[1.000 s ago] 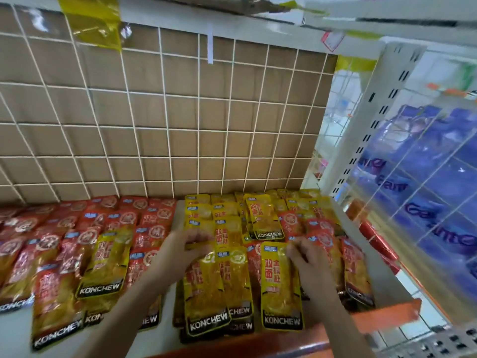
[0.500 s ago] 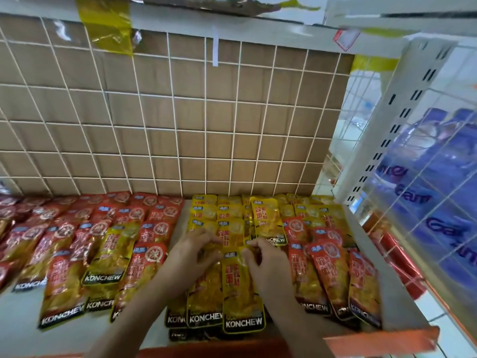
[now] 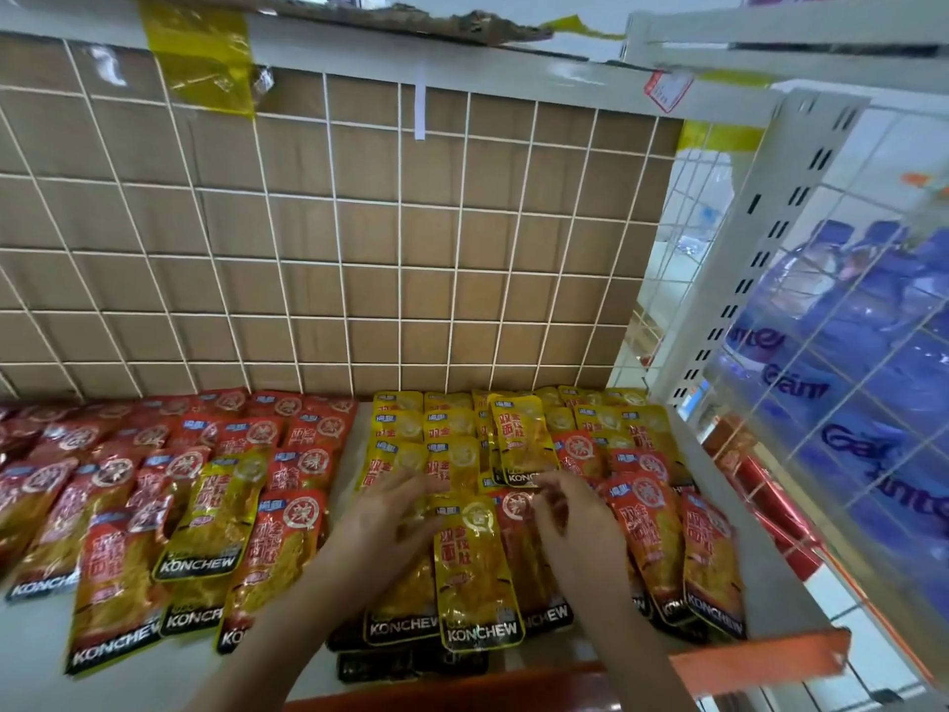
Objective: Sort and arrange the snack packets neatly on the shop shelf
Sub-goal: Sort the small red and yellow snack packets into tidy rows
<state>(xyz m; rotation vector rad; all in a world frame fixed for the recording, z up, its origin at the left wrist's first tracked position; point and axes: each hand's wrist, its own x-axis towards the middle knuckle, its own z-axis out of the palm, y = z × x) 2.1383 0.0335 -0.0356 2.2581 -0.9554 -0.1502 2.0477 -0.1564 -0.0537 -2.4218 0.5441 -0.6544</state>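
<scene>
- Pressing flat with fingers spread, your left hand (image 3: 387, 521) steadies the yellow foil snack packets (image 3: 475, 567), probably to square them.
- Your right hand (image 3: 577, 531) curls beside them; grip unclear.

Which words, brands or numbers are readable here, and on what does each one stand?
"KONCHEW": bottom band of the yellow packets and the red packets.
Chinese characters on the packets: too blurred.
Lettering on the blue packs: cut off, unreadable.
The red tag: too small.

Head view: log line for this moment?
left hand rests on yellow packets | right hand curled, grip unclear | front yellow packet between hands
</scene>
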